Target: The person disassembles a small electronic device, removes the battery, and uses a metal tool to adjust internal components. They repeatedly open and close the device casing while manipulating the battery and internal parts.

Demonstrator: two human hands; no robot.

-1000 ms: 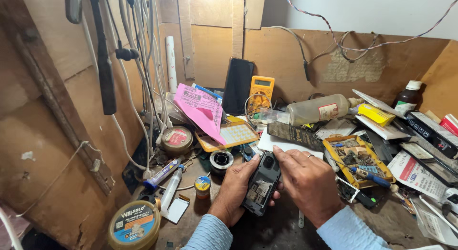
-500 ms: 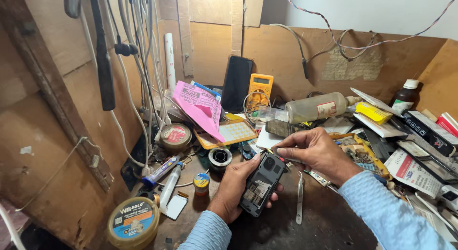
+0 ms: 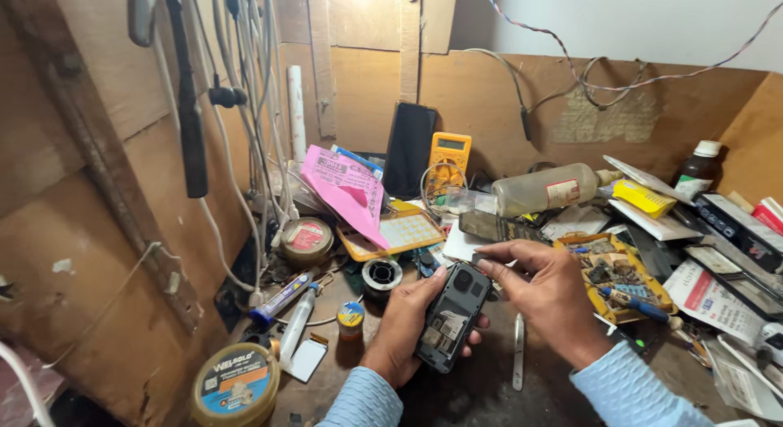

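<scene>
While the left hand [image 3: 408,325] cradles the small dark phone [image 3: 451,315] from below, back cover off and its insides facing up, the right hand [image 3: 548,295] has come back to it. Half a second ago that hand was lifted off toward the clutter beyond the phone; a second ago both hands were wrapped around the handset. Now the right thumb and forefinger are pressed together in a pinch at the phone's top edge, touching it, though whether a small part sits between the fingertips I cannot tell. So the work is on the phone's upper end again, with the left fingers curled round its sides to steady it.

The phone lies tilted between the two hands, resting in the left palm and just under the right fingertips. A thin metal pry tool [image 3: 518,362] lies on the table [image 3: 481,394] just beside the right wrist, untouched. Beyond the right hand sits a yellow parts tray [image 3: 613,272]; beyond the left, a solder wire spool [image 3: 381,275] and a yellow multimeter [image 3: 449,159] further back.
</scene>
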